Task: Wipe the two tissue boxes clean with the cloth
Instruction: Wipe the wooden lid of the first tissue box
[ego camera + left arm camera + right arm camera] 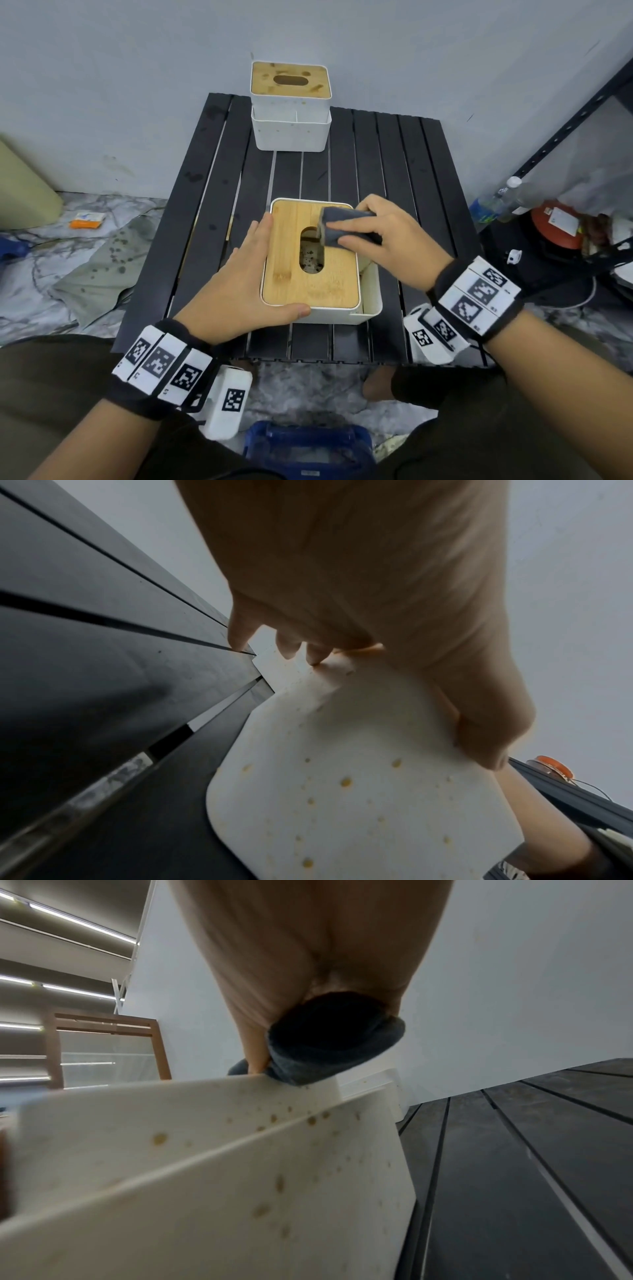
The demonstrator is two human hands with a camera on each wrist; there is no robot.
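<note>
My right hand (394,240) held the folded dark cloth (346,228), thumb and fingers curled around it, and pressed it on the bamboo lid (301,270) of the near tissue box (371,294), at the far right corner beside the oval slot (310,250). My left hand (239,284) lay spread and flat against the left side of this box, the fingers straight along the lid edge and the thumb along the near rim, so it only steadied the box and pinched nothing. The box stood on the near half of the black slatted bench (421,178). The second tissue box (291,106) stood well apart at the far edge of the bench, near the wall, with dark marks on its lid.

To wipe well, I think I had to keep the left hand firm, because the box is light and could slide on the slats. I would draw the cloth in long strokes along the wood grain, and go around the slot so the cloth did not catch on its edge. The white walls needed wiping after the lid.

The head view showed the lid and both hands, but little of the walls. The left wrist view showed the white side wall (342,777) with many small yellow-brown spots. The right wrist view showed similar spots on the other wall (240,1191) and the cloth (329,1047) from below, bunched in my grip.
</note>
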